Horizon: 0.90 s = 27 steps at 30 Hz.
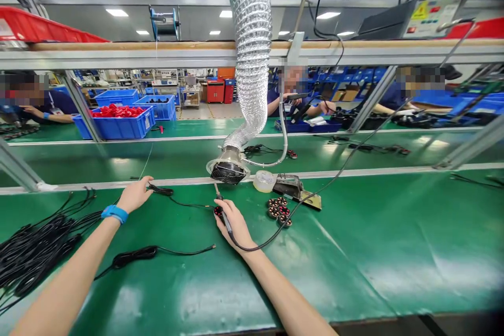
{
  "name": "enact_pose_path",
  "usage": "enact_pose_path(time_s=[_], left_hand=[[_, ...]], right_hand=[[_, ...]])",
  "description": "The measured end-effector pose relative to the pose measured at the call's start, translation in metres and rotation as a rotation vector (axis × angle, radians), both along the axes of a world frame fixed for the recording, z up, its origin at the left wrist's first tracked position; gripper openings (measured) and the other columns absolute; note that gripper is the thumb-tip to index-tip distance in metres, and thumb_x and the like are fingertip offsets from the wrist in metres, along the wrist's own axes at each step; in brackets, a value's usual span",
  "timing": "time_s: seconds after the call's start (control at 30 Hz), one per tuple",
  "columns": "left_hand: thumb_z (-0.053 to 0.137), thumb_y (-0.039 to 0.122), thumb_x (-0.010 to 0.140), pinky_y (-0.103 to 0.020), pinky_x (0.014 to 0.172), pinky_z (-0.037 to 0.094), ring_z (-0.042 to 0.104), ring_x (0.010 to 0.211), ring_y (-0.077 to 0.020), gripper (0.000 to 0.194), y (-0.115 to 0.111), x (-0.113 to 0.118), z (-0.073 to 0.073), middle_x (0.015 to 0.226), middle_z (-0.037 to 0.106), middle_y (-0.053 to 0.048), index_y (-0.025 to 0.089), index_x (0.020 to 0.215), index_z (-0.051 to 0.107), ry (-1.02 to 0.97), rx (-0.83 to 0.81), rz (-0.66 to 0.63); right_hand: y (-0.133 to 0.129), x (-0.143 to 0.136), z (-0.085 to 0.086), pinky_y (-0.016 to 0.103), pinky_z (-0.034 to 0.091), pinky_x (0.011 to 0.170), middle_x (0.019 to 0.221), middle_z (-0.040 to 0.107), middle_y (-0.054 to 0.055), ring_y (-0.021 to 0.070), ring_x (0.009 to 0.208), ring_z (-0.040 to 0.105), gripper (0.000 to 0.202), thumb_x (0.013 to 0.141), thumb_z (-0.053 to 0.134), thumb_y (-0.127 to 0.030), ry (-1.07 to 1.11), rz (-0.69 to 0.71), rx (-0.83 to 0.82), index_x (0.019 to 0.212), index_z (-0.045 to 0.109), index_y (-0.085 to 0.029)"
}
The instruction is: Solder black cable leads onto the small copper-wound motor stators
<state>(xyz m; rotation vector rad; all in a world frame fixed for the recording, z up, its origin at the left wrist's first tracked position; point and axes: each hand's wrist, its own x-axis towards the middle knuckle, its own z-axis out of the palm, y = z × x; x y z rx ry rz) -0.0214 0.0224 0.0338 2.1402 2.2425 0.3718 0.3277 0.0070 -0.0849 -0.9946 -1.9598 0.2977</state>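
Soldering iron (227, 224), lower centre: right fingers (228, 205) grip it beside round component (218, 211); left fingers (146, 180) seemingly pinch wire (148, 157); positioning, apparently, needs steadiness next.

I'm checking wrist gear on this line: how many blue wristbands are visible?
2: one blue wristband at the wrist of the left hand, another blue wristband on the co-worker at the picture's far left. More may be hidden from view.
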Motion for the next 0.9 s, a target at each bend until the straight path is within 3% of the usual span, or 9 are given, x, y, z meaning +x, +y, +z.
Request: enact_pose_path(time_s=[0.07,0.13,0.23,0.33,0.43,0.5,0.57,0.73,0.9], left_hand=[[0.054,0.043,0.089,-0.026,0.059,0.037,0.056,0.063,-0.0196,0.036,-0.008,0.017,0.001,0.066,0.057,-0.001,0.018,0.11,0.069,-0.179,0.017,-0.025],[0.052,0.053,0.089,-0.025,0.057,0.037,0.051,0.061,-0.017,0.042,-0.023,0.042,-0.002,0.067,0.055,0.0,0.018,0.101,0.072,-0.416,-0.056,-0.142],[0.054,0.064,0.087,-0.023,0.052,0.032,0.039,0.056,-0.013,0.052,-0.045,0.082,-0.014,0.063,0.046,0.003,0.017,0.097,0.073,-0.735,-0.362,-0.314],[0.054,0.072,0.083,-0.022,0.048,0.022,0.024,0.05,-0.0101,0.062,-0.056,0.113,-0.031,0.057,0.028,0.009,0.015,0.1,0.071,-0.879,-0.529,-0.31],[0.048,0.071,0.086,-0.023,0.051,0.027,0.033,0.054,-0.0121,0.061,-0.054,0.128,-0.044,0.06,0.039,0.005,0.015,0.096,0.071,-0.82,-0.415,-0.282],[0.046,0.066,0.088,-0.027,0.062,0.038,0.046,0.067,-0.0163,0.056,-0.052,0.131,-0.049,0.072,0.056,-0.001,0.016,0.088,0.071,-0.737,-0.328,-0.334],[0.046,0.063,0.089,-0.03,0.073,0.042,0.053,0.079,-0.0196,0.053,-0.052,0.128,-0.051,0.084,0.063,-0.004,0.017,0.083,0.07,-0.688,-0.317,-0.41],[0.039,0.07,0.09,-0.027,0.056,0.033,0.039,0.057,-0.0156,0.059,-0.06,0.122,-0.053,0.06,0.042,0.004,0.018,0.094,0.067,-0.689,-0.473,-0.401],[0.042,0.058,0.094,-0.029,0.07,0.041,0.053,0.076,-0.0194,0.047,-0.066,0.134,-0.06,0.084,0.062,-0.004,0.019,0.09,0.069,-0.603,-0.369,-0.475]], right_hand=[[-0.001,0.0,-0.001,0.037,0.055,0.093,0.123,0.059,0.009,0.0228,0.105,0.063,0.05,0.09,0.053,-0.012,-0.005,-0.004,0.004,0.138,0.05,-0.026],[-0.001,0.0,-0.001,0.038,0.055,0.093,0.123,0.059,0.01,0.0229,0.105,0.063,0.049,0.091,0.053,-0.012,-0.008,-0.013,0.015,0.138,0.05,-0.026],[-0.001,-0.002,-0.001,0.038,0.055,0.092,0.121,0.059,0.009,0.0232,0.103,0.063,0.048,0.092,0.053,-0.012,-0.012,-0.027,0.026,0.138,0.051,-0.026],[-0.003,-0.003,0.003,0.038,0.054,0.091,0.119,0.059,0.009,0.023,0.103,0.063,0.047,0.092,0.053,-0.012,-0.008,-0.033,0.038,0.137,0.052,-0.026],[-0.005,0.0,0.01,0.036,0.054,0.09,0.116,0.061,0.009,0.022,0.102,0.063,0.043,0.091,0.055,-0.011,0.007,-0.034,0.063,0.132,0.054,-0.024],[-0.007,0.004,0.018,0.035,0.054,0.089,0.111,0.062,0.008,0.0212,0.099,0.063,0.037,0.091,0.056,-0.012,-0.007,-0.028,0.062,0.126,0.057,-0.024],[-0.01,0.011,0.027,0.034,0.054,0.087,0.106,0.062,0.006,0.0202,0.095,0.063,0.031,0.091,0.059,-0.014,-0.031,-0.022,0.025,0.12,0.059,-0.024],[-0.019,0.042,0.052,0.029,0.052,0.08,0.101,0.061,0.002,0.0175,0.089,0.062,0.024,0.093,0.06,-0.019,-0.029,-0.031,-0.082,0.117,0.06,-0.026],[-0.015,0.088,0.071,0.03,0.05,0.082,0.102,0.063,0.003,0.0172,0.089,0.063,0.019,0.096,0.056,-0.023,-0.015,-0.152,-0.055,0.113,0.062,-0.026]])
